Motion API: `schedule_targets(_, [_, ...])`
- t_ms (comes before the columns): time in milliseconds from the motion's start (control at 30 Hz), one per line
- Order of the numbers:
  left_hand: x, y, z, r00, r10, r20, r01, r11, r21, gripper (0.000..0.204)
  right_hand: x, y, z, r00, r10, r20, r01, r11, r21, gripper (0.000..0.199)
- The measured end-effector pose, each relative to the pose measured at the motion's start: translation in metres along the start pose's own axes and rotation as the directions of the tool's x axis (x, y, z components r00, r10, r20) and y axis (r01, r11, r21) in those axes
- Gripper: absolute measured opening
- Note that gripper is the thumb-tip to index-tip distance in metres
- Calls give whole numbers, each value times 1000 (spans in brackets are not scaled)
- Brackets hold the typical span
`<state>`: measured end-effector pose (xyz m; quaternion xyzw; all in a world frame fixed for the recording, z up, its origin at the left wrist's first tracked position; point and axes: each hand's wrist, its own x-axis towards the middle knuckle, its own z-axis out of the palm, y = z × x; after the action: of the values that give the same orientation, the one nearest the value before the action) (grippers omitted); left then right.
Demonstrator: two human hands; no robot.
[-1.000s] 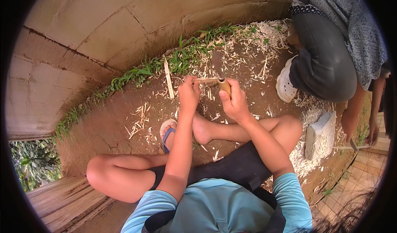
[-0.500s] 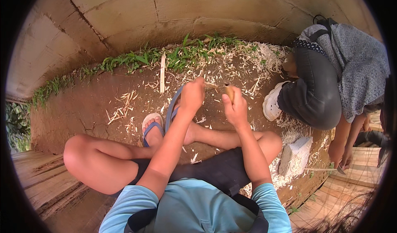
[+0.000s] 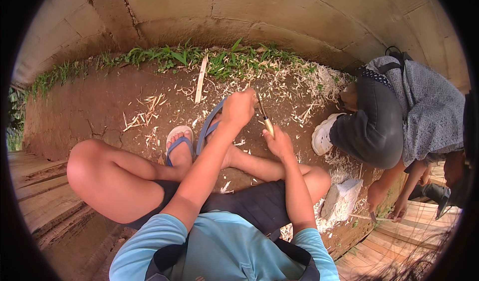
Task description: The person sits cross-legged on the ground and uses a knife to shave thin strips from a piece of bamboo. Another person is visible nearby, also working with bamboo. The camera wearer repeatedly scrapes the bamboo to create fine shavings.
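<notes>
My right hand [image 3: 279,143] is closed around the pale yellowish handle of a knife [image 3: 269,126]. Its thin blade rises from a dark collar toward my left hand. My left hand [image 3: 238,110] is a closed fist over my sandalled feet, just left of the blade. Whatever it grips is mostly hidden; a small tip may show above the fingers. Blue-strapped flip-flops [image 3: 180,150] are on my feet, below and left of the hands.
Wood shavings [image 3: 279,89] litter the dirt beside a strip of grass and a block wall [image 3: 259,11]. A flat wood strip [image 3: 201,79] lies there. At right a person [image 3: 384,116] crouches, holding a blade and thin stick near a whitish block [image 3: 342,199]. Planks [image 3: 37,181] flank me.
The knife has swung so its handle and blade show more clearly, and my right hand has dropped slightly. The other person's hands have moved left. The whole view has shifted a little.
</notes>
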<state>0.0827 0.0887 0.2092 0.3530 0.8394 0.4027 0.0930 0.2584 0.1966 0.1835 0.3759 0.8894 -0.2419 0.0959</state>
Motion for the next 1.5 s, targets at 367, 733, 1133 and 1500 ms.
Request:
schedule_targets(367, [6,-4,-5,992,-71,105,64,996,69,14,-4,-13,-5,1000,-7,27,-5,915,404,44])
schedule_targets(733, [2,18,11,997,-29,78,21,994,104,13,-2,9,16,980,155,122,-135,978,-161,47])
schedule_targets(1133, [11,10,13,998,-64,0,64,998,-5,12,-25,-22,-25,800,-127,-586,464,749,472,37])
schedule_targets(1500, [11,10,12,997,-72,-30,73,996,53,16,9,-15,-18,986,99,-133,-70,976,208,39])
